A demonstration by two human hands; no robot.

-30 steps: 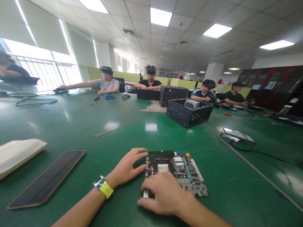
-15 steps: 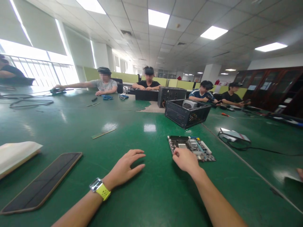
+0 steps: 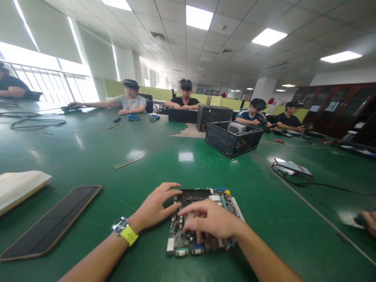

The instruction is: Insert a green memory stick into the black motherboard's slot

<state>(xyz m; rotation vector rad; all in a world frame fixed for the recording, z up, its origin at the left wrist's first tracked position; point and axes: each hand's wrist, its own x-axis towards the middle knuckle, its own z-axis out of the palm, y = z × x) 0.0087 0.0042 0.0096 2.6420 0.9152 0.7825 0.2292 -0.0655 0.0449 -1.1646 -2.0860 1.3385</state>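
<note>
A computer motherboard point(image 3: 174, 236) lies flat on the green tabletop in front of me. Its blue and teal ports face my side. Over the middle of the board is my right hand point(image 3: 219, 219), palm down with fingers apart and slightly bent, hiding part of the components. Whether those fingertips touch the board, I cannot tell. At the board's left edge rests my left hand point(image 3: 155, 201), fingers spread and nothing gripped, with a yellow-strapped watch point(image 3: 125, 231) on its wrist.
An open black computer case point(image 3: 232, 141) stands beyond the board, another case point(image 3: 214, 113) behind it. A thin strip point(image 3: 129, 163) lies mid-table. A dark, tan-edged slab point(image 3: 53, 223) is at left, a cabled device point(image 3: 293, 167) at right. Several people sit around the table.
The motherboard has come left and nearer to me and turned, and my right hand moved with it. That hand's fingers have spread. My left hand has hardly moved.
</note>
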